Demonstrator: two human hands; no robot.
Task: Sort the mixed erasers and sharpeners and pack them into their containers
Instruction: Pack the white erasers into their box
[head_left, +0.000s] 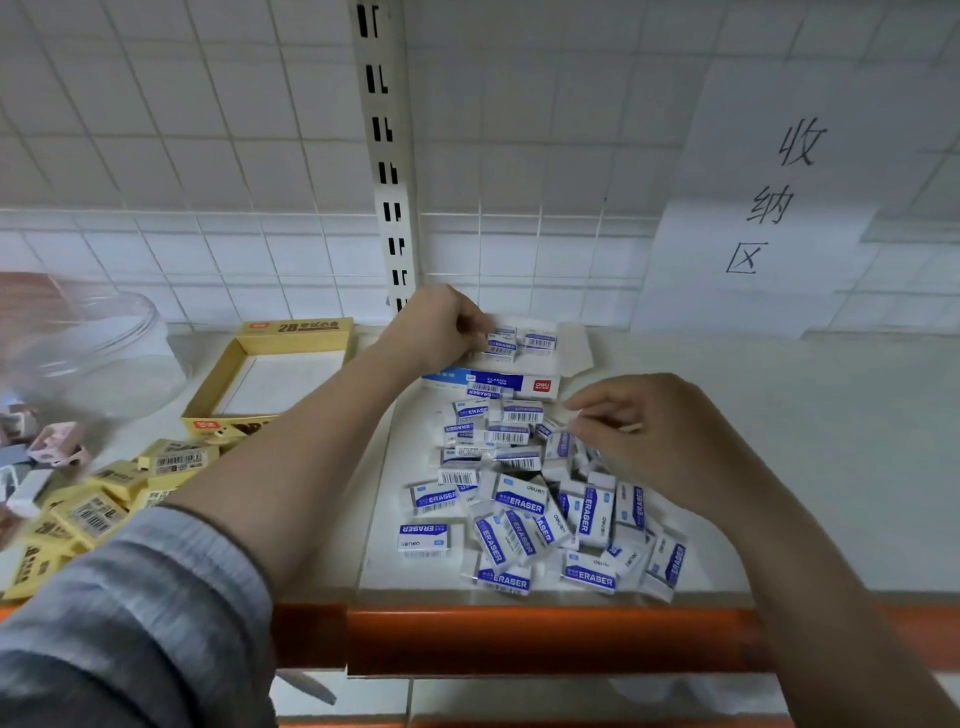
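A heap of white erasers with blue sleeves (530, 514) lies on the shelf in front of me. Behind it stands an open blue and white eraser box (493, 382) with a few erasers (524, 343) inside. My left hand (441, 325) reaches into that box and pinches an eraser at its left end. My right hand (654, 431) hovers over the heap's right side and pinches a small white eraser (576, 418) between thumb and fingers. Yellow erasers (98, 509) are piled at the left. Pink and grey sharpeners (49, 447) lie at the far left.
An open yellow cardboard box (291, 338), empty inside, stands left of the blue box. A clear plastic jar (88, 348) sits at the far left. An orange rail (519, 639) edges the shelf front. A paper sign (769, 202) hangs on the tiled back wall.
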